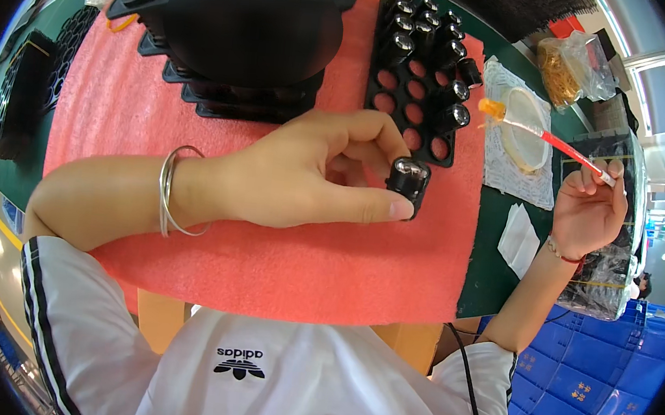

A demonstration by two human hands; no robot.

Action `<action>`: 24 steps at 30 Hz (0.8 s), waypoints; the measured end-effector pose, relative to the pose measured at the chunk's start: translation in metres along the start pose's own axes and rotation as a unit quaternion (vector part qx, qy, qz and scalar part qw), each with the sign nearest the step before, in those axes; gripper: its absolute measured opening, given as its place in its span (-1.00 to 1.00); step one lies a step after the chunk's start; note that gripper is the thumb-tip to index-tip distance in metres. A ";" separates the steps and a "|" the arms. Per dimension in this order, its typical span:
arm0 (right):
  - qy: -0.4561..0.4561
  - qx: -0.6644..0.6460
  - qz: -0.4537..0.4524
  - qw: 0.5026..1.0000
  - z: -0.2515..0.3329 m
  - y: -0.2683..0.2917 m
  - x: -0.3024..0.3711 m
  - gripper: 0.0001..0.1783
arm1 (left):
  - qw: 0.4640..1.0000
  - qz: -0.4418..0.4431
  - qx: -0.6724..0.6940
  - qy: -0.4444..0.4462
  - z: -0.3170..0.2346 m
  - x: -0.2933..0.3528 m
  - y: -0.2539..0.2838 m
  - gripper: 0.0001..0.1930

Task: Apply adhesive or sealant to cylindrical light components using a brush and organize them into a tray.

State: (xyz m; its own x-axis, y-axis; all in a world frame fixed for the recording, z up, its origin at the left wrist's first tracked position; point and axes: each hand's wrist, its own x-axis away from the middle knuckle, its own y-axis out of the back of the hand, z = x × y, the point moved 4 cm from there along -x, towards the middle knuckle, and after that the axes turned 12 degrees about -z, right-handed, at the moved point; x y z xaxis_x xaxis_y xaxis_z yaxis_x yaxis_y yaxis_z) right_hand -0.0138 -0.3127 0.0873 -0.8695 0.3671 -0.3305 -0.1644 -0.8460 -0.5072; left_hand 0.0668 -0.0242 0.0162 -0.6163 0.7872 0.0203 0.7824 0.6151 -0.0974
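Observation:
My left hand (311, 178) pinches a small black lens barrel (407, 184) between thumb and fingers, its glossy glass end turned up, above a pink foam mat (303, 272). Just beyond it lies a black tray (400, 95) with round holes. Several similar barrels (398, 47) stand in the tray's far and right parts, while pink shows through its nearer holes. Off to the right, my right hand (592, 210) grips a thin red-and-white stick (567, 149) by its end. The stick's fuzzy orange-yellow tip (491, 108) points left toward the tray, apart from the barrels.
A large dark rounded object (253, 27) sits over stacked black trays (255, 102) at the far left. On the right are a white cloth (495, 170) with a pale ring, folded white paper (519, 240) and a bag of yellow bands (562, 69). Blue crates (572, 363) stand lower right.

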 end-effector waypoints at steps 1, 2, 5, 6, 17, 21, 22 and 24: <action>-0.008 -0.002 0.007 1.000 -0.001 0.000 -0.001 -0.80 | 1.000 -0.007 -0.004 -0.004 0.000 0.000 0.001 -0.70; -0.015 -0.003 0.014 1.000 -0.001 0.000 -0.001 -0.80 | 1.000 -0.013 0.002 -0.006 0.000 0.000 0.001 -0.69; -0.024 -0.004 0.021 0.999 -0.004 0.002 -0.002 -0.81 | 0.999 -0.033 0.009 -0.014 0.001 -0.001 0.001 -0.68; -0.027 -0.011 0.022 0.999 -0.006 0.004 -0.003 -0.82 | 0.999 -0.042 0.005 -0.016 0.002 -0.001 0.001 -0.69; -0.059 -0.030 0.013 0.998 -0.011 0.005 -0.002 -0.84 | 0.998 -0.048 -0.045 -0.006 0.000 0.001 0.002 -0.67; -0.062 -0.031 0.034 0.997 -0.011 0.002 -0.002 -0.83 | 0.996 -0.058 -0.067 -0.030 -0.001 0.002 0.003 -0.64; -0.062 -0.032 0.034 0.997 -0.011 0.003 -0.003 -0.83 | 0.994 -0.061 -0.078 -0.035 -0.001 0.002 0.003 -0.64; -0.063 -0.027 0.033 0.997 -0.012 0.003 -0.002 -0.83 | 0.993 -0.065 -0.095 -0.037 -0.003 0.003 0.004 -0.64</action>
State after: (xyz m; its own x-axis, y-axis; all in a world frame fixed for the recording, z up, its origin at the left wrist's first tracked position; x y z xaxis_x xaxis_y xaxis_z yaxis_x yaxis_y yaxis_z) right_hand -0.0074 -0.3117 0.0769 -0.9296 0.2569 -0.2642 -0.0825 -0.8437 -0.5305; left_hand 0.0682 -0.0197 0.0190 -0.7122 0.7000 -0.0527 0.6947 0.7136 0.0903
